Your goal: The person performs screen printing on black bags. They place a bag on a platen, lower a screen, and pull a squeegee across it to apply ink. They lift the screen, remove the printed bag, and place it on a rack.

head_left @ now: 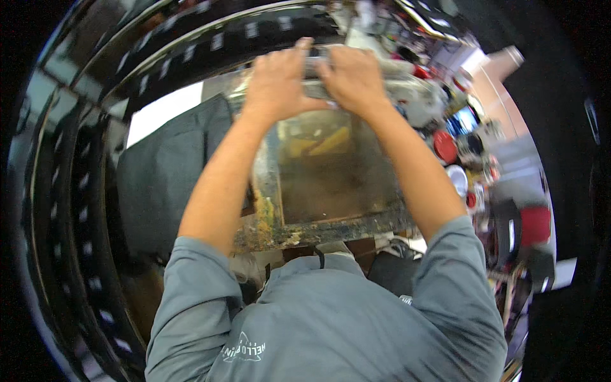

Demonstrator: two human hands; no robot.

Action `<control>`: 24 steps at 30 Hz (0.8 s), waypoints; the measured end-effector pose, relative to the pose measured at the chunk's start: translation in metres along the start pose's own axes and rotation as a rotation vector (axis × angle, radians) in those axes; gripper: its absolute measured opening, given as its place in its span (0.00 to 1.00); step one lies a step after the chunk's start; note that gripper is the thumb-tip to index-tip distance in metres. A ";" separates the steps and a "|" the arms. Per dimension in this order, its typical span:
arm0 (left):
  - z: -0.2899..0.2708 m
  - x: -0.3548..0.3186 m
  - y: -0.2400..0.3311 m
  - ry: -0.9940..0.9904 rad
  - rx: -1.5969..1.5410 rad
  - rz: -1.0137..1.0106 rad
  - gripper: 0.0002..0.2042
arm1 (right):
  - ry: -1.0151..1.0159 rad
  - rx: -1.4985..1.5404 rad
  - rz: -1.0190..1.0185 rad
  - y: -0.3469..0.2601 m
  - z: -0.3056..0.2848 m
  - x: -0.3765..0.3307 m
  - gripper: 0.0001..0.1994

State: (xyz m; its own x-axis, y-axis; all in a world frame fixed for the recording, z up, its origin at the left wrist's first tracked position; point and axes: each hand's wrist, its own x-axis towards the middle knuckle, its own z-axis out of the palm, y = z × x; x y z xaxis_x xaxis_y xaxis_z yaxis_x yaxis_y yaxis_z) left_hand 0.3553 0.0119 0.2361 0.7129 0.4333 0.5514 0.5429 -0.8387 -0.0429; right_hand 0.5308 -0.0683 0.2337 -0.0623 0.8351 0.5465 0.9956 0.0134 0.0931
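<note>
at the upper centre of the frame, a pale grey bar (313, 65) is held crosswise at the far edge of a paint-stained screen frame (277, 197). it is covered from its left by the left hand (275, 86) and from its right by the right hand (354, 75). both grips look narrow, with fingers folded over the far side and the left thumb stretched along the near side; the fingertips are hidden, and the hands are blurred.

the bar is judged to be stiff and fairly light, perhaps slick if its surface is wet. it is best taken near both ends, thumbs toward the body, so that it is kept level. the glossy brown panel (337, 191) inside the frame, marked by a yellowish patch (321, 143), may be thin and easily dented, so it is better handled by its rim. a dark sheet (168, 172) is seen at centre left, and a red-lidded jar (445, 147) at centre right.
</note>
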 end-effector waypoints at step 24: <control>0.109 -0.361 -0.177 -0.610 0.473 -1.013 0.29 | -0.002 0.073 0.152 0.025 -0.015 0.081 0.25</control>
State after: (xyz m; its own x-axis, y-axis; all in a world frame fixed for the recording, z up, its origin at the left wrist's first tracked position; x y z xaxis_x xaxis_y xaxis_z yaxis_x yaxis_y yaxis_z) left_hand 0.0505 0.0396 -0.0456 -0.0922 0.9947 0.0461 0.9768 0.0993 -0.1900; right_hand 0.5500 -0.0090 0.2928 0.0897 0.8315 0.5483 0.9960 -0.0738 -0.0511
